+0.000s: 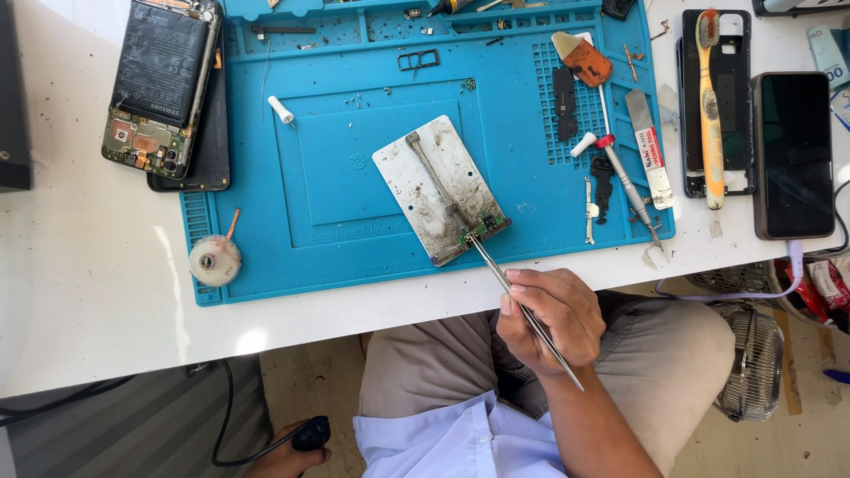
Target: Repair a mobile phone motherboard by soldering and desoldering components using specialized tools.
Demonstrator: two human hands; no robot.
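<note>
A worn, scuffed rectangular metal holder plate (434,181) is lying tilted on a blue silicone work mat (336,239) with raised ridges and small compartments. A small green circuit board (486,224) is sitting clamped at the plate's lower right corner, under a thin sprung metal bar. The right hand (549,319) is hovering just off the desk's near edge, its fingers (522,288) pinching a pair of slim steel tweezers (513,292) like a pen, wrist bent, tips reaching up and left onto the little board. The left hand (288,456) is hanging low beside the knee, fingers curling around a black handle (312,434) with a cable trailing from it.

The white desk (88,292) is looking speckled and dusty. An opened phone (164,84) showing its battery is lying at the mat's upper left, a round white spool (214,260) at the lower left. A grimy yellow toothbrush (711,106) is resting on a black phone frame, beside a dark-screened phone (792,155).
</note>
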